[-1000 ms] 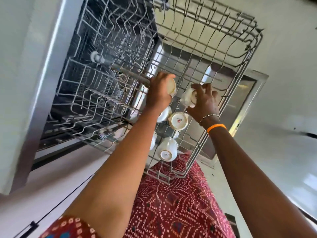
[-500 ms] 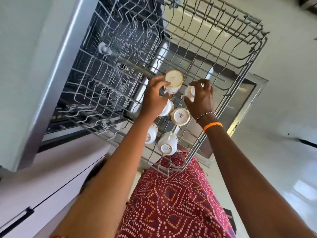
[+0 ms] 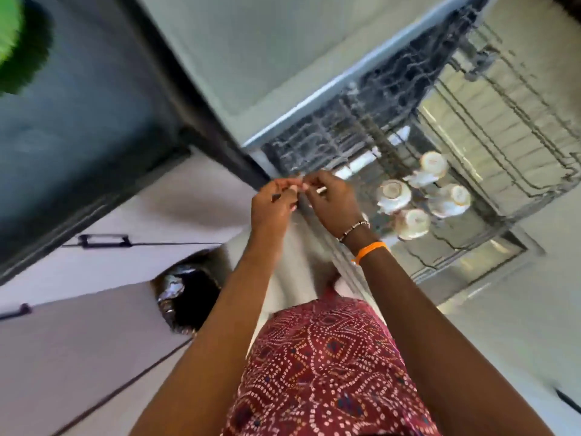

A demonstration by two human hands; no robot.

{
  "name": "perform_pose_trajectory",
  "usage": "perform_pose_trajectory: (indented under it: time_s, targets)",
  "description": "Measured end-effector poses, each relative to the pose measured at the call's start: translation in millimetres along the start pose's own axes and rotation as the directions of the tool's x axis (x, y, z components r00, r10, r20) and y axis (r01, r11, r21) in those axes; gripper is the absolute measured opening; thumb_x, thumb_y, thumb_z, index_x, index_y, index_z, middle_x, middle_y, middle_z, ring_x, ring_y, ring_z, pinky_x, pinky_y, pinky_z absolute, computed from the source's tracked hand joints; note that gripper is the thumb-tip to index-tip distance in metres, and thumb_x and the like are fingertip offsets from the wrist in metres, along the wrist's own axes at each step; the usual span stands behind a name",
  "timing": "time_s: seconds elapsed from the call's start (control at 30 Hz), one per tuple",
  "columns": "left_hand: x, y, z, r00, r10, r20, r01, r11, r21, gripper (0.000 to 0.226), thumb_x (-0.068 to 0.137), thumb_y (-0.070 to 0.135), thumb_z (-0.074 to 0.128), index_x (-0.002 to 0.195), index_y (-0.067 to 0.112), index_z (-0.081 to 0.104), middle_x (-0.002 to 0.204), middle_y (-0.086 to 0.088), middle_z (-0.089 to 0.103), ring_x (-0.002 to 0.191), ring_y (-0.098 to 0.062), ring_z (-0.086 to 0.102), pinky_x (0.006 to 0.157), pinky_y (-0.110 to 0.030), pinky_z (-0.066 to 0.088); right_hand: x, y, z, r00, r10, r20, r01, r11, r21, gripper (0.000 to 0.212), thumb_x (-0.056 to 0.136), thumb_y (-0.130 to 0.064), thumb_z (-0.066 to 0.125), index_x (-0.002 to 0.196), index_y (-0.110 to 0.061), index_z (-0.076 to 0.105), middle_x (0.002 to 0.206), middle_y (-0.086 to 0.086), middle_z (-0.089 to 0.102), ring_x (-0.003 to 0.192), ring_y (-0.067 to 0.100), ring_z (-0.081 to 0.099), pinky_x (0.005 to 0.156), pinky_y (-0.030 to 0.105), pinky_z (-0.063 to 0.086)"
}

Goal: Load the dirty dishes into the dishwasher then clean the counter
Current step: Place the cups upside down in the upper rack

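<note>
Several white cups (image 3: 393, 195) sit upside down in the pulled-out wire upper rack (image 3: 534, 184) of the open dishwasher, at the right. Both hands are off the cups, left of the rack. My left hand (image 3: 272, 206) and my right hand (image 3: 333, 199) meet at the fingertips in front of the dishwasher's left edge, fingers curled. The picture is blurred; I see no dish in either hand. A beaded bracelet and an orange band ring my right wrist.
The lowered dishwasher door (image 3: 490, 262) lies under the rack. A dark counter edge (image 3: 94, 146) runs across the upper left, with something green (image 3: 12, 42) above it. Pale drawers with a dark handle (image 3: 103, 240) sit below. My red patterned garment (image 3: 323, 372) fills the bottom centre.
Both hands let go of the two cups, which now stand in the rack, and drew back to the left. The view swung left, bringing the counter and drawers in.
</note>
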State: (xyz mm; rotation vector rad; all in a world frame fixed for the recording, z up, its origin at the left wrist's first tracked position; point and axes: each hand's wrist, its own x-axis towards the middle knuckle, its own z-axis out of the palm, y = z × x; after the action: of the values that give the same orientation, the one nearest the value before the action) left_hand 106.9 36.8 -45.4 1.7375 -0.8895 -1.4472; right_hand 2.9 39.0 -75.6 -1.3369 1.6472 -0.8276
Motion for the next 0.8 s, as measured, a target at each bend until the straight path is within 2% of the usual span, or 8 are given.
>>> perform_pose_trajectory:
  time_s: [0.07, 0.17, 0.27, 0.37, 0.43, 0.53, 0.57, 0.8]
  targets:
    - [-19, 2, -45, 0.995, 0.05, -0.09, -0.053, 0.998, -0.037, 0.027, 0.09, 0.0, 0.051, 0.076, 0.021, 0.061, 0.059, 0.013, 0.062, 0.059, 0.0, 0.053, 0.062, -0.016, 0.045, -12, -28, 27, 0.996, -0.056, 0.068, 0.057, 0.998, -0.011, 0.018, 0.087, -0.016, 0.057, 0.089, -0.001, 0.065, 0.08, 0.016, 0.067, 0.07, 0.018, 0.055, 0.067, 0.026, 0.04]
    - [-53, -2, -123, 0.974, 0.059, -0.221, -0.089, 0.988, -0.127, 0.021, 0.092, 0.004, 0.05, 0.084, 0.019, 0.063, 0.078, 0.005, 0.06, 0.069, -0.005, 0.054, 0.067, -0.015, 0.046, -38, -75, 75, 0.977, -0.124, 0.171, 0.121, 0.992, 0.026, 0.013, 0.089, -0.013, 0.056, 0.09, -0.003, 0.065, 0.075, 0.007, 0.062, 0.07, 0.017, 0.056, 0.065, 0.024, 0.043]
    - [-84, -6, -190, 0.937, 0.057, -0.346, -0.131, 0.972, -0.195, 0.017, 0.093, 0.007, 0.05, 0.088, 0.017, 0.063, 0.084, 0.003, 0.061, 0.076, -0.009, 0.056, 0.07, -0.016, 0.049, -65, -116, 126, 0.942, -0.206, 0.263, 0.195, 0.978, 0.068, 0.011, 0.088, -0.01, 0.056, 0.089, -0.004, 0.065, 0.076, -0.001, 0.06, 0.074, 0.02, 0.059, 0.072, 0.037, 0.052]
    - [-111, -13, -252, 0.869, 0.091, -0.486, -0.194, 0.967, -0.166, 0.012, 0.095, 0.011, 0.05, 0.095, 0.016, 0.061, 0.084, 0.009, 0.059, 0.077, -0.007, 0.056, 0.067, -0.01, 0.048, -93, -159, 180, 0.879, -0.306, 0.367, 0.301, 0.951, 0.071, 0.012, 0.088, -0.007, 0.055, 0.091, -0.002, 0.066, 0.08, 0.007, 0.064, 0.075, 0.025, 0.061, 0.078, 0.046, 0.053]
    - [-125, -19, -286, 0.834, 0.093, -0.543, -0.206, 0.967, -0.151, 0.014, 0.096, 0.013, 0.048, 0.099, 0.015, 0.061, 0.09, 0.007, 0.061, 0.087, -0.013, 0.059, 0.071, -0.012, 0.049, -108, -183, 210, 0.833, -0.359, 0.421, 0.369, 0.928, 0.062, 0.013, 0.089, -0.008, 0.056, 0.093, -0.001, 0.066, 0.087, 0.012, 0.068, 0.077, 0.028, 0.063, 0.077, 0.039, 0.054]
    - [-143, -28, -335, 0.777, 0.069, -0.626, -0.211, 0.965, -0.155, 0.015, 0.096, 0.014, 0.048, 0.102, 0.012, 0.061, 0.102, 0.0, 0.061, 0.094, -0.017, 0.058, 0.077, -0.017, 0.049, -128, -217, 251, 0.771, -0.413, 0.484, 0.419, 0.902, 0.102, 0.015, 0.089, -0.004, 0.054, 0.097, 0.001, 0.066, 0.087, 0.009, 0.065, 0.073, 0.021, 0.06, 0.061, 0.009, 0.049]
    - [-147, -31, -347, 0.759, 0.058, -0.649, -0.216, 0.962, -0.166, 0.015, 0.096, 0.013, 0.047, 0.102, 0.013, 0.062, 0.104, -0.001, 0.061, 0.093, -0.016, 0.057, 0.076, -0.017, 0.049, -132, -225, 261, 0.759, -0.417, 0.5, 0.416, 0.902, 0.12, 0.015, 0.089, -0.002, 0.053, 0.097, 0.002, 0.065, 0.086, 0.008, 0.063, 0.071, 0.017, 0.057, 0.057, 0.006, 0.047]
    - [-166, -40, -424, 0.617, -0.05, -0.785, -0.292, 0.912, -0.288, 0.019, 0.092, 0.005, 0.048, 0.092, 0.014, 0.065, 0.093, -0.002, 0.064, 0.076, -0.008, 0.055, 0.071, -0.019, 0.048, -146, -265, 347, 0.632, -0.442, 0.636, 0.435, 0.882, 0.18, 0.018, 0.086, 0.002, 0.052, 0.082, -0.013, 0.062, 0.068, -0.009, 0.058, 0.052, 0.003, 0.054, 0.057, 0.016, 0.046]
